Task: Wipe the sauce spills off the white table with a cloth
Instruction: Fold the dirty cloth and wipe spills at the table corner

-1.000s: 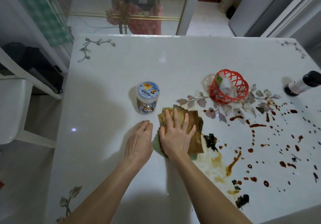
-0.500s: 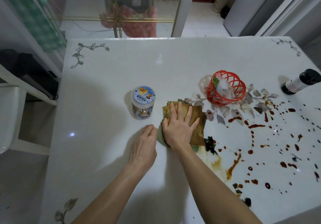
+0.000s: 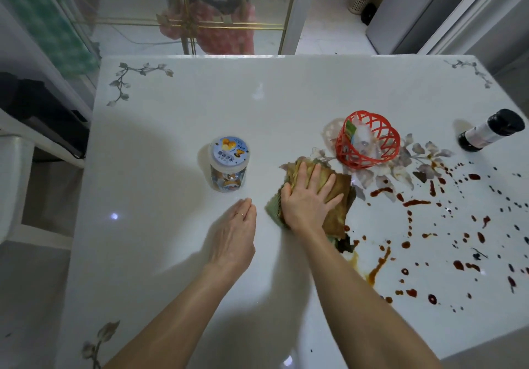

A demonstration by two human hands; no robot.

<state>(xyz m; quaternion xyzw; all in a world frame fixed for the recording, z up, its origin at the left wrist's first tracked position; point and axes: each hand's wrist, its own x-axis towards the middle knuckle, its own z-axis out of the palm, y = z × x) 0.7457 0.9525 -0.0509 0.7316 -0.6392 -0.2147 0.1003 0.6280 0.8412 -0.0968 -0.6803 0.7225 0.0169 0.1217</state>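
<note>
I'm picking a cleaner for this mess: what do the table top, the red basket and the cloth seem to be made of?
Table top: glossy white, glass or lacquer perhaps; it mirrors lights and carries printed leaves. Red basket: moulded plastic, judging by its uniform colour and open lattice. Cloth: soft woven fabric, matte, folded in layers with a zigzag edge, stained brown.

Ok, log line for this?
right hand: flat on stained brown cloth | left hand: rests on white table | sauce spills: unwiped
</note>
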